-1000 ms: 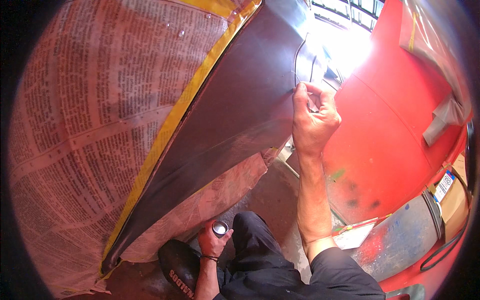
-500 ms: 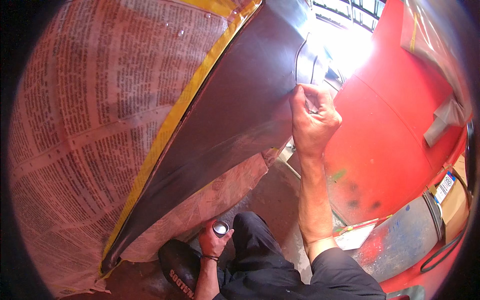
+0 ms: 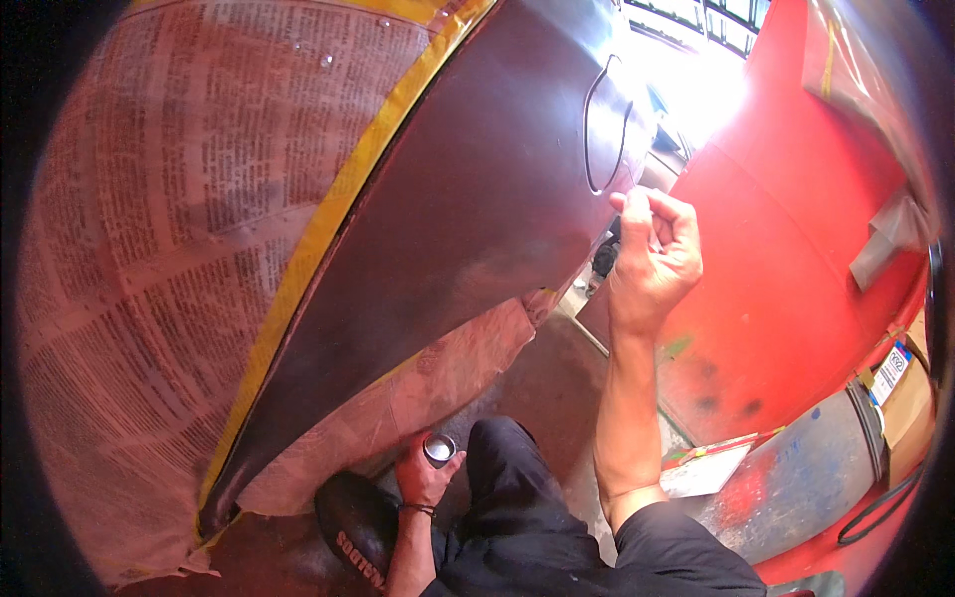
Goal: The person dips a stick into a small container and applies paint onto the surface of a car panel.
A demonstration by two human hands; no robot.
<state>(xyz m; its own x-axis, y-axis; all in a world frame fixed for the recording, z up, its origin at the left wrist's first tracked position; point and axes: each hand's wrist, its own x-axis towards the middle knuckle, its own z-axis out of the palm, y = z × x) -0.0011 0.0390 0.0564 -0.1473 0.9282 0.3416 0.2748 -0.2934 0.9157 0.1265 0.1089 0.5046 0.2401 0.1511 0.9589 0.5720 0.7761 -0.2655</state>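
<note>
My left hand (image 3: 425,476) is low in the head view, wrapped round a small dark cup (image 3: 439,449) with something pale inside. My right hand (image 3: 657,244) is raised at the right edge of a dark maroon car body panel (image 3: 448,199). Its thumb and fingers are pinched together; what they hold, if anything, is too small to make out. Just above the fingertips is a rounded flap (image 3: 607,124) outlined by a dark gap in the panel. Whether the fingertips touch the panel I cannot tell.
Newspaper masking (image 3: 179,229) edged with yellow tape (image 3: 323,224) covers the left side. More masking paper (image 3: 428,368) hangs under the panel. At right stand a large red panel (image 3: 786,239), a paint-stained grey drum (image 3: 796,478) and a cardboard box (image 3: 907,408). Strong light glares at the top.
My right hand has moved right and slightly down, off the lower end of the flap's outline, so more of the flap shows. My left hand stays with the cup.
</note>
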